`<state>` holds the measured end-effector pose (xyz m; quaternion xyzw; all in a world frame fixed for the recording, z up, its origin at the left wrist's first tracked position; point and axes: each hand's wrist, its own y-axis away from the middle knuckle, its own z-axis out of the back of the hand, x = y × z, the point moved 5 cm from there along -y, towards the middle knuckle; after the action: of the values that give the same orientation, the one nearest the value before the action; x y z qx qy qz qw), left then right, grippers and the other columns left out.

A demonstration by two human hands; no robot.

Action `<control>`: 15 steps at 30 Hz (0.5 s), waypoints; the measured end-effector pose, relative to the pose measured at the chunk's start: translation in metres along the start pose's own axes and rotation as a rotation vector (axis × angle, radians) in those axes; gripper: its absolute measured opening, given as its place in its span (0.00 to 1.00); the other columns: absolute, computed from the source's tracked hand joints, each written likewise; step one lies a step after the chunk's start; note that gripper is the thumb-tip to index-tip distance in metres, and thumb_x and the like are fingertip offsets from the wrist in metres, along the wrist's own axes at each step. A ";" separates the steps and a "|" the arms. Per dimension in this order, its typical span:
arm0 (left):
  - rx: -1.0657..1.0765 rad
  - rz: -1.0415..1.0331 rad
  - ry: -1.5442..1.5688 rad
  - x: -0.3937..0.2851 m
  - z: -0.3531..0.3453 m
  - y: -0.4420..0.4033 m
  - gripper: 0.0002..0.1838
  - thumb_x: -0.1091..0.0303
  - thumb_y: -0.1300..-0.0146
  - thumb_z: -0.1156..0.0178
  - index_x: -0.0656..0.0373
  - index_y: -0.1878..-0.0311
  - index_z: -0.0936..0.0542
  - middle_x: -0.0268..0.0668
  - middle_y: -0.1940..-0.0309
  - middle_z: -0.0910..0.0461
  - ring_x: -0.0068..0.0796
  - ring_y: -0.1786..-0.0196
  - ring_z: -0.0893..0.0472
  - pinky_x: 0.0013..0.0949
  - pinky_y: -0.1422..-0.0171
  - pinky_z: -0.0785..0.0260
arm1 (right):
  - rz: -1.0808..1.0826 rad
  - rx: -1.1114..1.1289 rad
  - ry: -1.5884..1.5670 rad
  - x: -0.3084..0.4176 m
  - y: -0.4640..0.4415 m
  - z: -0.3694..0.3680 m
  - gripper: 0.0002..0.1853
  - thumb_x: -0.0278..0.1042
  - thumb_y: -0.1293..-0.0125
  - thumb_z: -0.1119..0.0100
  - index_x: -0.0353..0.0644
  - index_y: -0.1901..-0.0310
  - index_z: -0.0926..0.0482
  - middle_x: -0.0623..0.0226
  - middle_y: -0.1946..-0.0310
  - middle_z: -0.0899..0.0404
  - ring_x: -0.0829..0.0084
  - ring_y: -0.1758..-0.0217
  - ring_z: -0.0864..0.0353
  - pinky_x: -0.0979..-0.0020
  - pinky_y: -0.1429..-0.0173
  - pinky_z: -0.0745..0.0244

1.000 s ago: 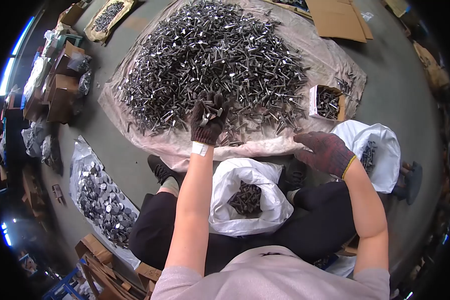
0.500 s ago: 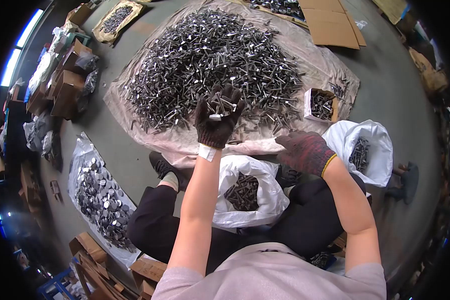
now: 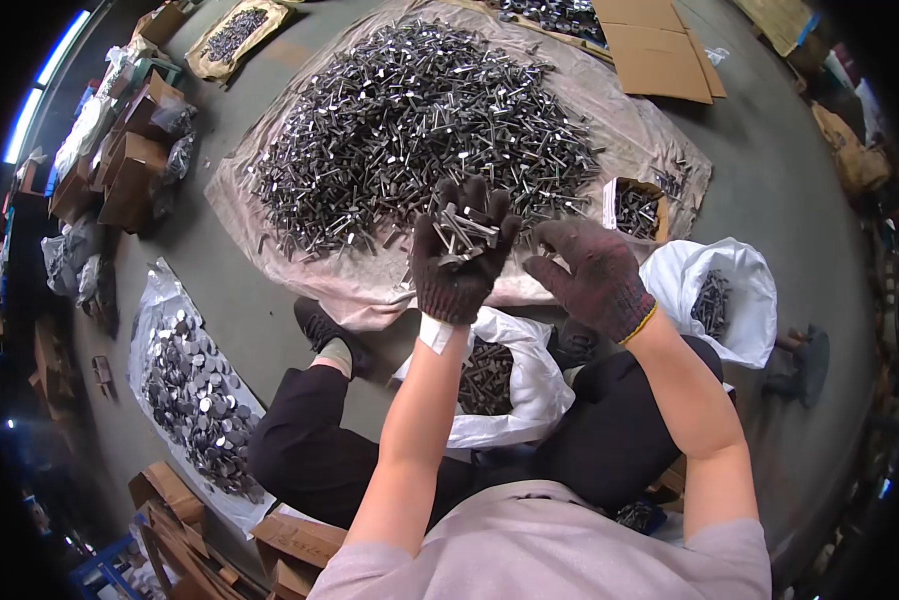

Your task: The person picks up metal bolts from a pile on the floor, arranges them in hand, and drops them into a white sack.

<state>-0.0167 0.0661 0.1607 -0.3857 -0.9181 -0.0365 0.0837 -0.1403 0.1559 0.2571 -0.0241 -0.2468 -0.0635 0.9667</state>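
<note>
- Head view, centre of the frame: the left hand (image 3: 460,285), in a dark brown knitted glove, turns palm up and cupped, fingers partly spread, beneath a clutch of short, silvery-grey, rod-shaped metal pieces (image 3: 465,232).
- Right of centre, the right hand (image 3: 598,278), in a dark, reddish knitted glove with a yellow cuff edge, bends its fingers with the thumb apart; nothing shows in its grasp.
- The held pieces are likely stiff and hardy, light singly but weighty by the handful, and perhaps slick; mid-shank looks the surest place to pinch one.
- They lie crisscrossed, slim and straight, with bright glints along their sides; finer detail is too small to tell.
- Behind, at upper centre, a broad heap of similar grey metal pieces (image 3: 420,120) covers a stained, pale-pink cloth sheet (image 3: 660,135).
</note>
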 end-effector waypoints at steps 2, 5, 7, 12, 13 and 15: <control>-0.023 0.003 -0.036 0.010 -0.004 0.015 0.26 0.50 0.30 0.40 0.48 0.32 0.24 0.45 0.29 0.29 0.54 0.26 0.32 0.61 0.22 0.40 | 0.205 -0.215 -0.122 0.014 -0.001 0.009 0.18 0.50 0.40 0.33 0.48 0.54 0.18 0.59 0.64 0.16 0.53 0.59 0.17 0.54 0.54 0.23; -0.019 -0.007 -0.038 0.026 -0.019 0.038 0.33 0.42 0.27 0.48 0.49 0.25 0.33 0.49 0.23 0.38 0.58 0.24 0.37 0.62 0.23 0.42 | 0.281 -0.243 -0.054 0.038 0.007 0.012 0.14 0.39 0.46 0.27 0.45 0.60 0.17 0.58 0.67 0.18 0.52 0.62 0.18 0.56 0.58 0.24; -0.061 -0.010 -0.016 0.031 -0.024 0.052 0.35 0.41 0.27 0.49 0.50 0.24 0.34 0.49 0.23 0.39 0.58 0.25 0.35 0.62 0.23 0.41 | 0.290 -0.201 0.011 0.041 0.011 0.006 0.12 0.39 0.46 0.27 0.45 0.63 0.18 0.58 0.68 0.19 0.52 0.64 0.19 0.56 0.60 0.25; -0.112 0.032 -0.016 0.036 -0.021 0.082 0.37 0.37 0.28 0.48 0.50 0.24 0.34 0.49 0.23 0.39 0.54 0.26 0.33 0.60 0.23 0.40 | 0.268 -0.143 -0.048 0.044 0.022 -0.003 0.10 0.39 0.42 0.31 0.42 0.69 0.18 0.58 0.75 0.20 0.52 0.70 0.20 0.55 0.65 0.26; -0.085 0.084 0.042 0.039 -0.023 0.087 0.40 0.33 0.30 0.49 0.47 0.22 0.37 0.45 0.21 0.42 0.52 0.22 0.38 0.60 0.21 0.45 | 0.266 -0.135 -0.048 0.046 0.026 -0.004 0.10 0.39 0.42 0.31 0.42 0.69 0.18 0.58 0.75 0.20 0.52 0.70 0.20 0.55 0.65 0.26; -0.080 0.091 0.049 0.040 -0.017 0.100 0.40 0.34 0.30 0.47 0.47 0.23 0.36 0.45 0.21 0.41 0.53 0.23 0.37 0.59 0.21 0.43 | 0.135 -0.209 -0.333 0.042 0.032 0.000 0.11 0.40 0.41 0.31 0.42 0.69 0.17 0.58 0.75 0.21 0.53 0.69 0.19 0.55 0.64 0.25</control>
<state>0.0292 0.1617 0.1848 -0.4291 -0.8951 -0.0789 0.0924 -0.1001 0.1830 0.2769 -0.1509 -0.3930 -0.0188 0.9069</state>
